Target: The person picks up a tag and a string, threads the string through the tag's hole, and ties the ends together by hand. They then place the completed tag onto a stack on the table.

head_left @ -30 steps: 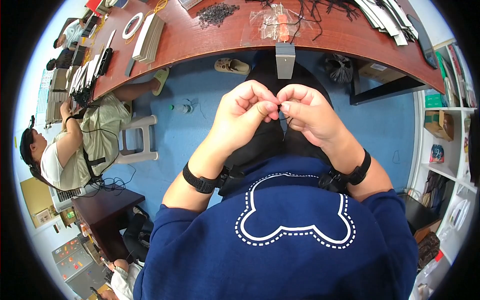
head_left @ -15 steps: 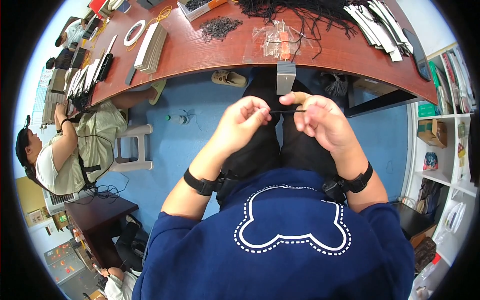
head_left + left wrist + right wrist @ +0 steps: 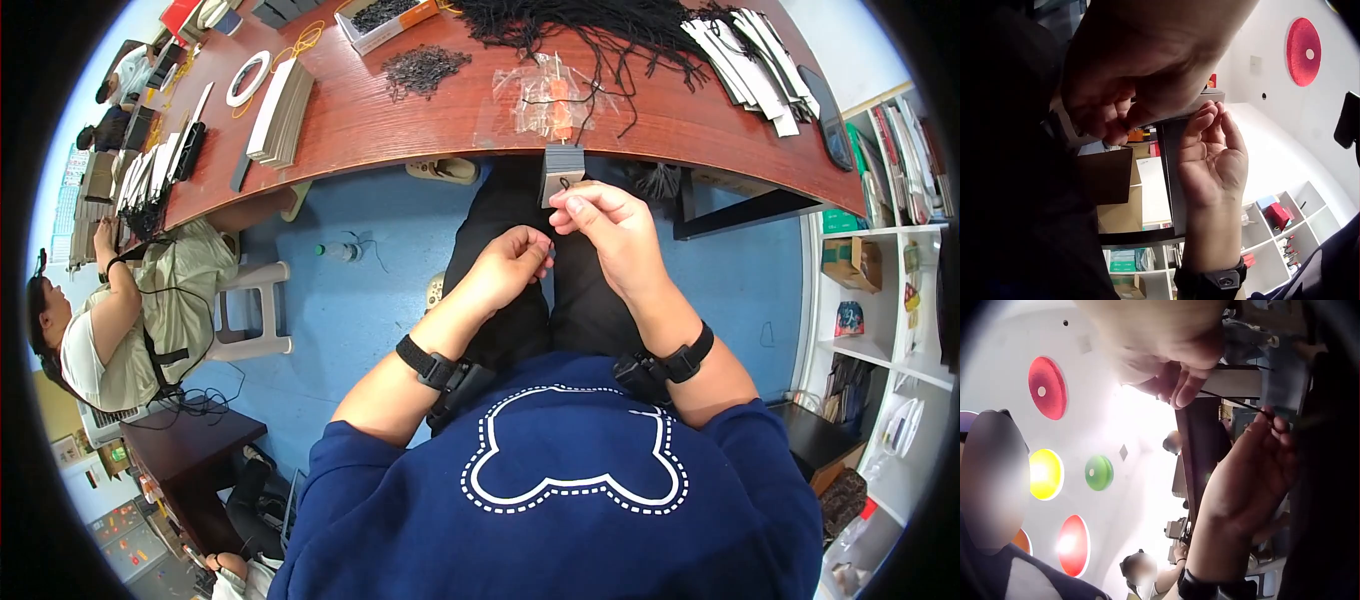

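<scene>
Apparently, the step in hand is straightening or tightening a thin, flexible black cord [image 3: 1235, 401], which runs nearly straight above the black-trousered lap [image 3: 498, 205] between the bare right hand [image 3: 615, 228] and the bare left hand [image 3: 508, 268], each holding it in a narrow fingertip pinch. Any knot is too small to make out; the next move probably calls for a firm hold at both ends, clear of the grey, box-shaped stack [image 3: 562, 172] at the reddish-brown wooden table's edge [image 3: 345, 130].
</scene>
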The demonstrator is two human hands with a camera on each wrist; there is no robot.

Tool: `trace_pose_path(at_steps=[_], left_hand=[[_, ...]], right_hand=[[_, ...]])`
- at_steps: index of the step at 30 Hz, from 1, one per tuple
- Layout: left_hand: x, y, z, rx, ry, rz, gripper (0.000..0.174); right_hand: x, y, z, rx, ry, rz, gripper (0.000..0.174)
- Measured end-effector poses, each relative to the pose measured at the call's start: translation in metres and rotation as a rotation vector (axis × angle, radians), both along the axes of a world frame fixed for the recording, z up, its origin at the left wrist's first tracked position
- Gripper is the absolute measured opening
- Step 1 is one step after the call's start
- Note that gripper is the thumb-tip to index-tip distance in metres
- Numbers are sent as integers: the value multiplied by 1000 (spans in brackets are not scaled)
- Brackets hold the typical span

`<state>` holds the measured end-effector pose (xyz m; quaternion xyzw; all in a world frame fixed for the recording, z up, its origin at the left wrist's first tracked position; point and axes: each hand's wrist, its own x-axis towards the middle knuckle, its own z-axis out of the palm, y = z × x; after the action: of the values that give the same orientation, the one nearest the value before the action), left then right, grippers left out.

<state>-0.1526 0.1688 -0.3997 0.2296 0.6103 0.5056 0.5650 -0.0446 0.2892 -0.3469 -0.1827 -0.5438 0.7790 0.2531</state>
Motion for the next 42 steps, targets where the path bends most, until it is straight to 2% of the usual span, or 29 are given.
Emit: trace_pose_path(at_steps=[1, 3, 6, 8, 9, 10, 12, 15, 19, 25, 27, 28, 30, 31, 33, 39, 42], left_hand=[[-1, 0, -3, 4, 32, -11, 13], [-3, 1, -6, 7, 65, -21, 13], [-5, -1, -4, -42, 168, -48, 11], [-4, -4, 5, 157, 813, 0, 18], [-1, -1, 21, 241, 974, 152, 28], [0, 0, 34, 297, 1003, 230, 32], [4, 2, 57, 433, 1106, 248, 42], [9, 5, 63, 534, 1106, 202, 50], [13, 3, 64, 527, 1119, 193, 51], [14, 2, 66, 540, 1094, 238, 40], [10, 7, 68, 545, 1178, 227, 29], [10, 9, 68, 545, 1178, 226, 29], [11, 15, 67, 403, 864, 233, 25], [10, 18, 65, 404, 865, 231, 25], [8, 22, 61, 431, 568, 403, 19], [8, 24, 57, 454, 473, 442, 19], [6, 24, 54, 464, 549, 448, 20]], right_hand=[[-1, 1, -3, -1, -1, -1, 15], [-1, 2, -10, -189, 17, 3, 18], [3, 2, -13, -220, 44, 3, 22], [6, -1, -12, -127, 26, -40, 24], [8, -2, -11, -33, 6, -83, 26], [9, -5, -9, -32, 10, -85, 26], [9, -14, -4, 38, 9, -199, 30], [10, -20, -4, 83, -5, -198, 36], [12, -21, -3, 84, -16, -194, 38], [13, -22, -2, 68, -31, -184, 37], [12, -21, -5, -15, -5, -171, 35], [12, -21, -5, -16, -5, -172, 35], [12, -21, -6, 37, 7, -169, 33], [12, -20, -6, 36, 8, -171, 33], [12, -19, -7, 0, -12, -177, 34], [10, -22, -4, 48, -9, -191, 39], [10, -20, -3, 78, -23, -175, 39]])
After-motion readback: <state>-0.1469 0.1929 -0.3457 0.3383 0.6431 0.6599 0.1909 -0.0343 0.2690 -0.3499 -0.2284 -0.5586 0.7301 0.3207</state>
